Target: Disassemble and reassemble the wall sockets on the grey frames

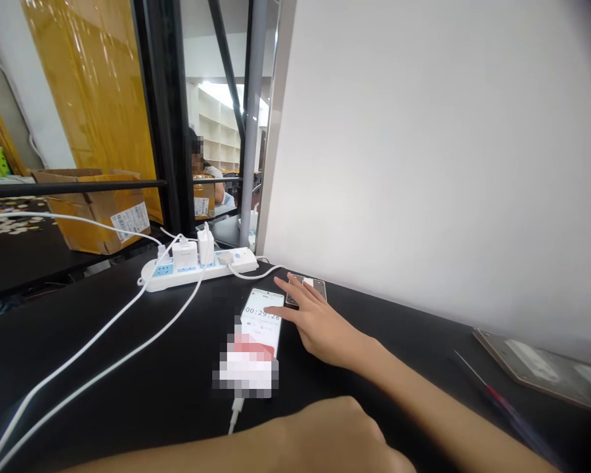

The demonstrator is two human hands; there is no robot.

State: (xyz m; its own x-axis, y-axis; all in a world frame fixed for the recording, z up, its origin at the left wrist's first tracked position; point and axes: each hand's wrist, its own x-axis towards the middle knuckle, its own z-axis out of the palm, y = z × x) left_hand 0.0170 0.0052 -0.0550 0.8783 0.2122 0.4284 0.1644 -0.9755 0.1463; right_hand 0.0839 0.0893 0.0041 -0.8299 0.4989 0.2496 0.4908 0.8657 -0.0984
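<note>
My right hand (320,325) lies spread, with one fingertip on the screen of a white smartphone (257,322) and other fingers over a small dark phone-like device (317,289). The white smartphone shows a timer reading about 00:29:28, and a pixelated patch hides its lower part. A white cable (236,412) runs from its bottom end. My left hand (339,433) rests at the bottom edge of the view, holding nothing visible, with its fingers hidden.
A white power strip (197,270) with plugged-in chargers and white cables lies on the black table (128,355). A white panel (414,144) rises behind it. To the right lie a flat tablet-like board (536,368) and a thin red-marked tool (497,401). Cardboard boxes (98,210) and a seated person (207,174) are behind.
</note>
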